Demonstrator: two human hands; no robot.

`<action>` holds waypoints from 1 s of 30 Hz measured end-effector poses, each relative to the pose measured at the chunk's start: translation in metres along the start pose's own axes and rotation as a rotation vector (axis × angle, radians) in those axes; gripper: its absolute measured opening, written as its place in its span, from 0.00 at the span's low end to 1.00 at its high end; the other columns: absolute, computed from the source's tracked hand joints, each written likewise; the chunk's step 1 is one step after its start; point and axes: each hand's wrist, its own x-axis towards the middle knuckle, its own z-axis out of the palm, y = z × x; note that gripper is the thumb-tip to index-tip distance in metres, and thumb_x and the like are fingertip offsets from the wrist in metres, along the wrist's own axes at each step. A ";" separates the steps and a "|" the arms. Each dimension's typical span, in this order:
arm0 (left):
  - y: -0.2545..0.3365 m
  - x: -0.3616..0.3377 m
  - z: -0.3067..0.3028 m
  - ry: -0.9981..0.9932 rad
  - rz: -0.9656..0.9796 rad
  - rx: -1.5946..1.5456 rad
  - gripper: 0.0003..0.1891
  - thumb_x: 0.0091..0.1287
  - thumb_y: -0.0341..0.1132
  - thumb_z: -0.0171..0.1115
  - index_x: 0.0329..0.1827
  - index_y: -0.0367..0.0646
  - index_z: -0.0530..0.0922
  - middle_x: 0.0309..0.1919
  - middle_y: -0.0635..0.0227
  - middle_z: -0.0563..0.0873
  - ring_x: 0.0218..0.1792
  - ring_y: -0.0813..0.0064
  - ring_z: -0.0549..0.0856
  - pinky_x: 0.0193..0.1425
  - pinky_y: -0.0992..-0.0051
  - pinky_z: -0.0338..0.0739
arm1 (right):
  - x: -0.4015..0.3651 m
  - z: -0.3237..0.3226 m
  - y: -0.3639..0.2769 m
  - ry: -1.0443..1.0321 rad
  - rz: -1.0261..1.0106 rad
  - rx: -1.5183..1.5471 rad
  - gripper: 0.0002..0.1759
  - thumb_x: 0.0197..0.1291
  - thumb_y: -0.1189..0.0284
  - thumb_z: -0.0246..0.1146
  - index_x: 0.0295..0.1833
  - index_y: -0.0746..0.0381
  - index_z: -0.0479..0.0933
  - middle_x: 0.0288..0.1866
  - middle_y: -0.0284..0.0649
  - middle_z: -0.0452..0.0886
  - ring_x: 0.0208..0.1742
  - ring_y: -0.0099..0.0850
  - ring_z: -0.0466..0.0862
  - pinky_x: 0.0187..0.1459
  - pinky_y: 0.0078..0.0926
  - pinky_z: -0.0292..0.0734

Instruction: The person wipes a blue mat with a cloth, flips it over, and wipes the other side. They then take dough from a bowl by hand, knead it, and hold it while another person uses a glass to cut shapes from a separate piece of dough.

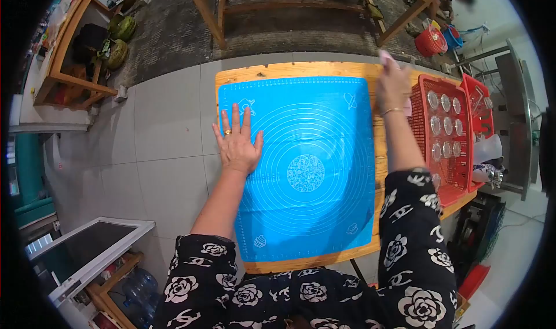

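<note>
My left hand (237,152) lies open on the blue mat (324,227); even palm pressure prevents slipping. My right hand (395,88) grips a pink cloth (385,57) beside it.

The mat (272,213) is bright blue with white rings, the basket (416,129) red, the sleeves (411,230) black with white flowers.

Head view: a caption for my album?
Left hand flat on a blue mat, right hand holding something pink beside a red basket of clear containers.
</note>
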 end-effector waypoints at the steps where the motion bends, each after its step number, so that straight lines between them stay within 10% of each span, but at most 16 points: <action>1: 0.001 0.000 0.000 -0.005 -0.008 0.000 0.37 0.73 0.55 0.49 0.83 0.53 0.55 0.83 0.59 0.51 0.82 0.47 0.47 0.81 0.39 0.36 | -0.010 -0.007 -0.031 0.025 -0.100 0.023 0.16 0.68 0.68 0.58 0.60 0.50 0.78 0.45 0.49 0.75 0.42 0.48 0.81 0.42 0.52 0.77; 5: 0.000 0.000 -0.002 -0.009 -0.012 0.013 0.37 0.73 0.55 0.50 0.83 0.53 0.55 0.83 0.58 0.51 0.82 0.47 0.47 0.80 0.38 0.37 | -0.139 -0.040 -0.179 -0.038 -0.612 0.355 0.20 0.56 0.72 0.62 0.57 0.55 0.79 0.53 0.51 0.82 0.58 0.49 0.82 0.60 0.56 0.73; 7: -0.001 0.001 -0.008 -0.166 0.003 0.109 0.39 0.71 0.56 0.51 0.83 0.52 0.56 0.83 0.58 0.51 0.82 0.47 0.46 0.80 0.38 0.35 | -0.194 0.007 -0.223 -0.264 -0.843 0.687 0.20 0.56 0.68 0.61 0.53 0.65 0.77 0.43 0.51 0.80 0.49 0.46 0.83 0.53 0.52 0.76; 9: -0.002 0.001 -0.006 -0.166 -0.004 0.103 0.39 0.71 0.56 0.52 0.82 0.52 0.56 0.83 0.58 0.51 0.82 0.47 0.46 0.80 0.38 0.34 | -0.157 -0.002 -0.216 0.026 -0.818 0.354 0.19 0.57 0.67 0.62 0.53 0.62 0.77 0.40 0.47 0.79 0.44 0.45 0.83 0.48 0.47 0.78; 20: 0.006 0.000 -0.010 -0.085 -0.087 0.012 0.39 0.73 0.57 0.50 0.83 0.53 0.54 0.84 0.60 0.47 0.83 0.49 0.43 0.80 0.38 0.32 | -0.040 -0.025 0.001 -0.015 0.320 0.049 0.14 0.72 0.62 0.54 0.55 0.56 0.77 0.49 0.54 0.78 0.49 0.53 0.82 0.47 0.52 0.77; 23: 0.007 0.001 -0.009 -0.071 -0.081 0.046 0.38 0.73 0.56 0.49 0.83 0.53 0.53 0.83 0.59 0.48 0.83 0.48 0.44 0.80 0.37 0.36 | -0.109 -0.072 -0.083 -0.380 0.004 0.257 0.17 0.65 0.72 0.56 0.58 0.58 0.75 0.51 0.58 0.76 0.51 0.54 0.81 0.47 0.55 0.75; 25: 0.004 0.000 -0.006 -0.049 -0.069 0.055 0.38 0.74 0.56 0.49 0.83 0.53 0.53 0.83 0.58 0.49 0.82 0.47 0.44 0.80 0.37 0.38 | -0.199 -0.047 -0.132 -0.079 -0.475 0.415 0.22 0.59 0.77 0.58 0.60 0.56 0.77 0.47 0.56 0.79 0.45 0.50 0.83 0.42 0.48 0.78; 27: 0.001 0.000 -0.003 -0.031 -0.047 0.040 0.37 0.74 0.56 0.50 0.83 0.53 0.53 0.83 0.58 0.49 0.82 0.46 0.45 0.80 0.37 0.39 | -0.255 -0.063 -0.160 -0.573 -0.484 0.518 0.19 0.58 0.75 0.60 0.57 0.56 0.80 0.50 0.52 0.80 0.49 0.49 0.83 0.49 0.46 0.79; 30: 0.000 -0.002 -0.003 -0.004 -0.032 0.056 0.37 0.74 0.56 0.49 0.83 0.54 0.54 0.83 0.58 0.49 0.82 0.46 0.46 0.79 0.36 0.40 | -0.232 -0.023 -0.110 -0.013 -0.560 0.591 0.16 0.64 0.71 0.59 0.57 0.56 0.80 0.51 0.48 0.80 0.46 0.46 0.83 0.40 0.43 0.79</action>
